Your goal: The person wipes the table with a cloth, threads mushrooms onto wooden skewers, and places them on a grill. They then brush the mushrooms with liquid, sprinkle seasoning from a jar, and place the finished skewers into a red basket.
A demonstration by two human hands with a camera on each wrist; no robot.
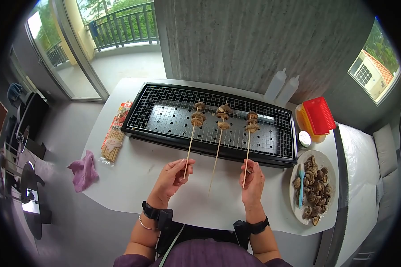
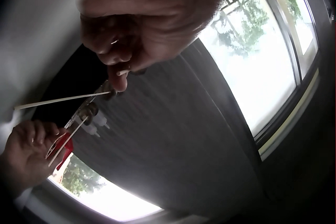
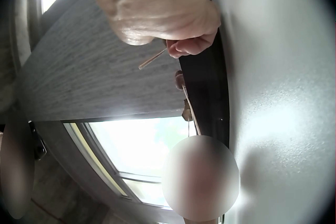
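Note:
My left hand (image 1: 171,178) pinches the lower end of a mushroom skewer (image 1: 190,149) between thumb and fingers. Likewise, my right hand (image 1: 253,182) grips the stick of another mushroom skewer (image 1: 247,162). Between the two, a third mushroom skewer (image 1: 217,153) lies with its bare stick jutting over the front of the black grill (image 1: 176,141). All three carry brown mushrooms over the wire mesh. In the left wrist view, the stick's tip (image 2: 123,71) pokes out of the left fingers; the right wrist view shows a stick end (image 3: 152,59) beyond the right hand.
Right of the grill stands a white plate (image 1: 295,202) of mushrooms with a blue brush (image 1: 301,187) on top. Behind are two squeeze bottles (image 1: 276,83), a red basket (image 1: 318,115) and a jar (image 1: 304,139). A skewer pack (image 1: 112,140) and purple cloth (image 1: 83,171) lie left.

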